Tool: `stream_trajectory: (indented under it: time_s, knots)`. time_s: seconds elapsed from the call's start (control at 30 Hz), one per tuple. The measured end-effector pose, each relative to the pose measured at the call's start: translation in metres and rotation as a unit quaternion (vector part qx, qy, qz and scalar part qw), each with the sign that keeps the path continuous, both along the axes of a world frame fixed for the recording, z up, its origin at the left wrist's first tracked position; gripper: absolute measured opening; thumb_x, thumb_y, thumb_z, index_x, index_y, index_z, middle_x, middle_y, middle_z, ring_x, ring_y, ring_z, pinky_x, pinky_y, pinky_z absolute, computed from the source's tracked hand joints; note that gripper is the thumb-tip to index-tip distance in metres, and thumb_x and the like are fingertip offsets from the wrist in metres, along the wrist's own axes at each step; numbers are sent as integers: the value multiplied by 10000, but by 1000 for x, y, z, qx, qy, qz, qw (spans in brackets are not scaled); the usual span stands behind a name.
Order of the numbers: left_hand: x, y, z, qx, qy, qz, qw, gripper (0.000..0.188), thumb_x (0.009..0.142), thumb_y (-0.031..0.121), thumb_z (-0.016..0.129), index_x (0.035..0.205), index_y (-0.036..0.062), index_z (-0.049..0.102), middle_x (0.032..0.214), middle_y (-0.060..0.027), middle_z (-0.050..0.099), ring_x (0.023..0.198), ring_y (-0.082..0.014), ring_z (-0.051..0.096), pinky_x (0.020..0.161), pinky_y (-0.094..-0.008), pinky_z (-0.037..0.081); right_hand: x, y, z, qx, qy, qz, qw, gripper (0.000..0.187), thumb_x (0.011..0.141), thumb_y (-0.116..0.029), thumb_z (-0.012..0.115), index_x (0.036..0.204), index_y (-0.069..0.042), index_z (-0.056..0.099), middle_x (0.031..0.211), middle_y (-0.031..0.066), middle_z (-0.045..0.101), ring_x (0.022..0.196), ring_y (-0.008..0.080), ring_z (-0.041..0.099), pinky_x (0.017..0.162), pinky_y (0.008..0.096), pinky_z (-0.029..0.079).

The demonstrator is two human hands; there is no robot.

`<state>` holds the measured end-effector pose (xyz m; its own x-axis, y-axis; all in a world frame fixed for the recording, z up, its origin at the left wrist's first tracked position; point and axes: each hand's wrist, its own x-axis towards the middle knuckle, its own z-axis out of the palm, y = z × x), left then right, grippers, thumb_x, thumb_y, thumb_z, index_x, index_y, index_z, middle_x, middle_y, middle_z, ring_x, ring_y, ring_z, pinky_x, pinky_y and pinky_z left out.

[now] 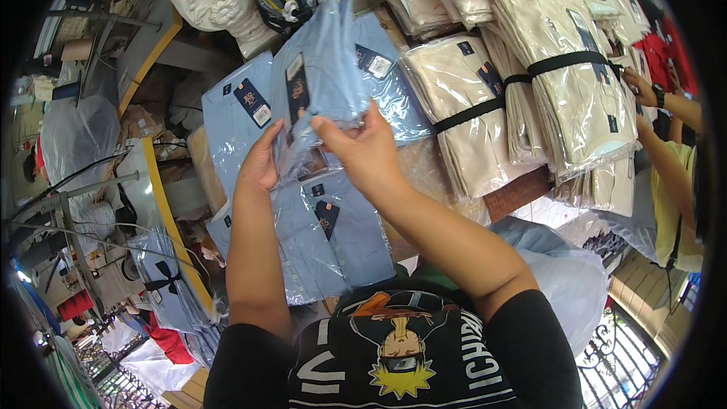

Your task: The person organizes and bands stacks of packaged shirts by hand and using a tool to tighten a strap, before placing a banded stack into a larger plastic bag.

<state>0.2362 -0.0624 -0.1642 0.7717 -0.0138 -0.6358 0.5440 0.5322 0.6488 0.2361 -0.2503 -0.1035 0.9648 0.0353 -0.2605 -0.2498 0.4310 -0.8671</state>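
Between my two hands a folded light-blue shirt in a clear plastic bag (329, 60) is held up, tilted, with a dark hang tag on its front. My left hand (263, 159) grips the bag's lower left side, fingers partly behind the plastic. My right hand (363, 148) pinches the lower right part, thumb on top. Below and around lie more bagged blue shirts: one on the left (231, 125), one behind on the right (390, 79), and a pair nearest me (326, 246). Each of these carries a dark tag.
Bundles of bagged cream garments (454, 121) tied with black bands are stacked on the right. Another person's hand (644, 91) touches one bundle. White carved ornaments (216, 0) stand at the back. A yellow-edged shelf (170, 223) and a tied blue bundle (163, 276) are at left.
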Motion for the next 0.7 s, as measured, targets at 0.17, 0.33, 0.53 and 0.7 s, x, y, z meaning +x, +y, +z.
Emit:
stream_trajectory:
  time_s: [0.17, 0.33, 0.53, 0.7]
  knots:
    - [0, 15, -6, -37, -5, -16, 999, 394, 867, 257, 553, 1199, 50, 513, 1142, -83, 568, 1009, -205, 562, 855, -346, 468, 1, 8, 9, 8, 0, 34, 999, 350, 745, -126, 684, 973, 25, 465, 842, 110, 618, 660, 103, 603, 545, 239, 468]
    - [1, 8, 1, -39, -23, -28, 999, 395, 880, 250, 531, 1204, 25, 505, 1163, -88, 558, 1046, -201, 544, 896, -336, 442, 2, 7, 7, 20, -16, 1, 1000, 343, 743, -134, 687, 958, 24, 472, 830, 112, 620, 641, 113, 609, 528, 244, 468]
    - [0, 8, 1, -34, -30, -19, 999, 393, 883, 232, 530, 1213, 21, 499, 1175, -90, 554, 1072, -196, 531, 929, -316, 417, 1, 5, 5, -5, -6, 15, 1000, 344, 742, -140, 690, 955, 24, 475, 850, 122, 621, 630, 127, 618, 531, 248, 472]
    - [0, 1, 9, -12, -13, -13, 1000, 430, 869, 230, 556, 1234, 19, 475, 1201, -87, 532, 1116, -193, 498, 943, -319, 399, 0, 3, -2, 4, -10, -4, 1000, 352, 743, -138, 693, 966, 31, 479, 848, 117, 620, 650, 131, 624, 534, 250, 486]
